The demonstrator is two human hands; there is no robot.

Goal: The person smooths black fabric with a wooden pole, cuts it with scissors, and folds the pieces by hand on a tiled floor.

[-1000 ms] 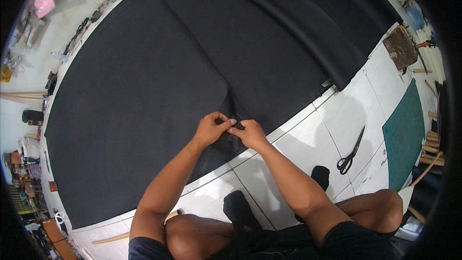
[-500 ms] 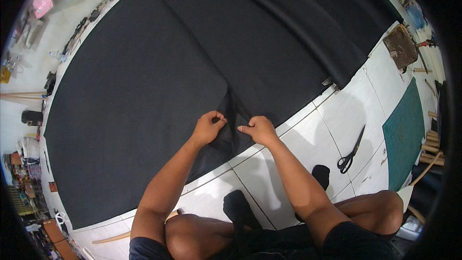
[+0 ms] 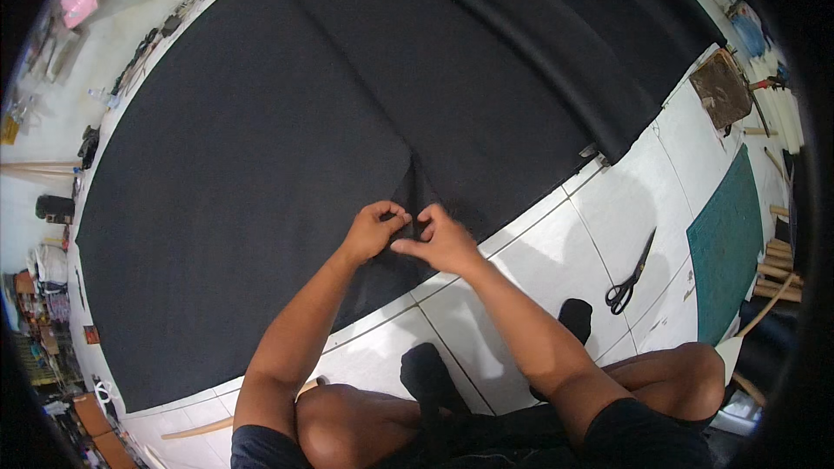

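A large sheet of black fabric (image 3: 226,165) covers much of the tiled floor in front of me. A straight line runs diagonally down it to a raised fold (image 3: 412,175) near its front edge. At this fold my left hand (image 3: 372,230) is closed, thumb and forefinger pinching the fabric. Close beside it on the right is my right hand (image 3: 447,243), its thumb stretched toward the left hand and its fingers apart. I see nothing held in it. Black-handled scissors (image 3: 632,278) lie on the tiles to the right, away from both hands.
A thick roll-like fold (image 3: 556,78) of fabric crosses the far right. A small metal piece (image 3: 591,153) rests at its near end. Farther right are a brown block (image 3: 721,91), a green mat (image 3: 728,247) and several tubes (image 3: 778,269). My socked foot (image 3: 427,373) is near the fabric's front edge.
My right hand has let go of the right side of the fold and moved left, beside the left hand, its fingers spreading. My left hand stays almost in place.
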